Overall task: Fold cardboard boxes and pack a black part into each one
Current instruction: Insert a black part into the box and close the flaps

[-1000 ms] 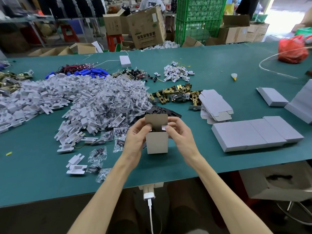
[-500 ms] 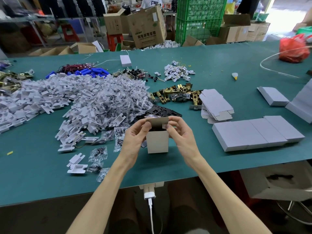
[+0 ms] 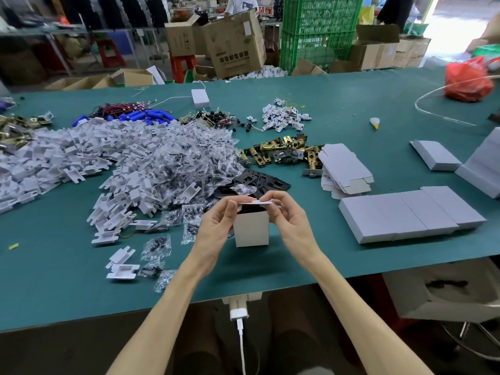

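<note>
Small white box [image 3: 251, 230] stands upright between both hands at the near middle of the green table [image 3: 297, 255]; cannot tell whether its base rests on the surface. Left hand [image 3: 216, 231]: thumb laid up the box's left edge with its tip at the flap's end, fingers curled behind. Right hand [image 3: 289, 223]: thumb and curled fingers pinch the top flap [image 3: 255, 202], which lies nearly flat over the dark opening. Loose black parts [image 3: 259, 181] lie just beyond the fingertips; closed boxes [image 3: 405, 215] sit in a row to the right.
</note>
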Demonstrator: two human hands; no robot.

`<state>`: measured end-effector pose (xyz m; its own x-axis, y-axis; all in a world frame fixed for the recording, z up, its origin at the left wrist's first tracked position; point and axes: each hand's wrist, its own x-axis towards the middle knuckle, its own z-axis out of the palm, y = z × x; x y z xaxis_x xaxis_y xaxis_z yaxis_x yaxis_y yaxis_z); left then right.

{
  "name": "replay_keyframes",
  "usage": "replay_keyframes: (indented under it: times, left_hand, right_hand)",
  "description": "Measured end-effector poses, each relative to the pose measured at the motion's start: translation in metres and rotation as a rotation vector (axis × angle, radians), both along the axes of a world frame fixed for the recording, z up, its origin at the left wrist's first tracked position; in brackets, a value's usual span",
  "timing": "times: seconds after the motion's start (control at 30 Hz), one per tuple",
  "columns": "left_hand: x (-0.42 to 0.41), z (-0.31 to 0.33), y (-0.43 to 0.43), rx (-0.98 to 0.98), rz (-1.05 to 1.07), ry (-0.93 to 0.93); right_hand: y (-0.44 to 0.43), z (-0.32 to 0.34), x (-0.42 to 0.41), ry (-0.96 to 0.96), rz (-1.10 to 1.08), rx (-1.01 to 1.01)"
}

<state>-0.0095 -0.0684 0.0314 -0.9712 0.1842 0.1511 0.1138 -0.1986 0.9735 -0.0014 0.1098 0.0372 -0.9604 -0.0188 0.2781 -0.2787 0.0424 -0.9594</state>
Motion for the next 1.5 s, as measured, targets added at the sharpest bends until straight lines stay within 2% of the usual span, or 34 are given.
replay_keyframes:
  times: [0.33, 0.53, 0.77, 1.13, 1.5]
  left_hand:
    - [0.006, 0.005, 0.008, -0.07, 0.144, 0.059]
    - [0.007, 0.004, 0.011, -0.091, 0.162, 0.08]
    - [0.004, 0.005, 0.01, -0.139, 0.183, 0.099]
    - [0.005, 0.007, 0.011, -0.193, 0.196, 0.178]
    - [0.002, 0.006, 0.011, -0.195, 0.207, 0.233]
  right_hand:
    - [0.003, -0.001, 0.001, -0.011, 0.005, 0.042]
    - [0.006, 0.008, 0.005, -0.049, 0.041, 0.036]
    - [-0.001, 0.01, 0.0, -0.067, -0.026, 0.057]
    - [-0.004, 0.01, 0.004, -0.005, -0.069, 0.087]
    - [-0.008, 0.011, 0.004, 0.178, -0.156, 0.252]
